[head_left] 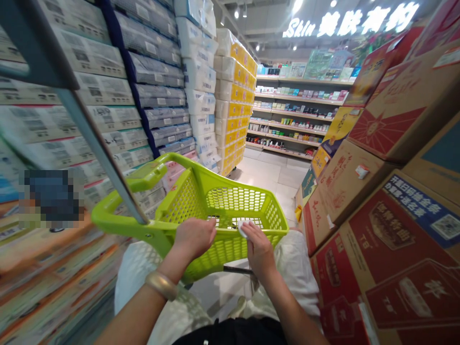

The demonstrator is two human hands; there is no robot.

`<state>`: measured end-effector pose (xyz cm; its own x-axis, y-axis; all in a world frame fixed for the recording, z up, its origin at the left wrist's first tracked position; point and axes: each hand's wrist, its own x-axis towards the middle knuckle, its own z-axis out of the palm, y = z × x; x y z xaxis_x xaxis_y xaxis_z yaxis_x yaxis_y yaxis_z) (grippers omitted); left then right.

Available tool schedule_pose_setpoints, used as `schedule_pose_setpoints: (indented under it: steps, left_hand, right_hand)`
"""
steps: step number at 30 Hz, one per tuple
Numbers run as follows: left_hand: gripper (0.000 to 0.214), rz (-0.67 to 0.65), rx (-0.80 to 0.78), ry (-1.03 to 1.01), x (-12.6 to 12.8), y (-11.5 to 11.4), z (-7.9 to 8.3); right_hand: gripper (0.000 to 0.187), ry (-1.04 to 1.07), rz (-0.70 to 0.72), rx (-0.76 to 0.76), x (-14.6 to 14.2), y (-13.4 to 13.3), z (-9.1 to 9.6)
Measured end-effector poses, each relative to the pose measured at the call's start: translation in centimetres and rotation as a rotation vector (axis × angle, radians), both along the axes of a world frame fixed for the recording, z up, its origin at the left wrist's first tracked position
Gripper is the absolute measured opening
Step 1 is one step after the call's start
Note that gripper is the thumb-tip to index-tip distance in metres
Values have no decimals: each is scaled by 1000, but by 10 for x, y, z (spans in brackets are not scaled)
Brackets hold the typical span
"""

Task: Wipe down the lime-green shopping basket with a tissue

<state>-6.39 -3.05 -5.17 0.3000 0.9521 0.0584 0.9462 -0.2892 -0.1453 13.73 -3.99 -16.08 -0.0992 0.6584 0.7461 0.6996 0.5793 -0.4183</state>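
Observation:
A bright green rolling shopping basket (230, 242) with perforated walls stands tilted in front of me, between my legs. No goods show in the part of its inside that I can see. My left hand (197, 235), with a gold bangle on its wrist, is closed at the near rim, its fingers curled over the edge. Farther right along the same rim, my right hand (258, 244) presses a small white tissue (242, 230) against the plastic. The basket's long metal pull handle (104, 153) slants up to the left and ends in a grey grip.
Stacks of packaged tissue paper (160, 91) rise at the left, with yellow-and-white packs (235, 105) beyond. Printed cardboard cartons (373, 191) are piled close on my right. Shelves (294, 112) of small boxes and bottles line the back, past a tiled floor (268, 172).

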Motion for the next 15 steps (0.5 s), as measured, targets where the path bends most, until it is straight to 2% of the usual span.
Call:
schedule_pose_setpoints:
  steps: [4,8,11,15]
  left_hand:
    - [33,-9,97,-30,0,1,-3]
    - [28,-41,244,-208,17,1,-12]
    - [26,-100,226,-306,32,1,-22]
    - [26,-100,218,-296,42,1,-32]
  right_hand:
    - [42,10,-116,-8,15,0,-7]
    - [43,1,-12,-17,-7,-4,0]
    - [44,-9,67,-22,-13,-6,3]
    - [43,12,-32,-18,12,-4,-4]
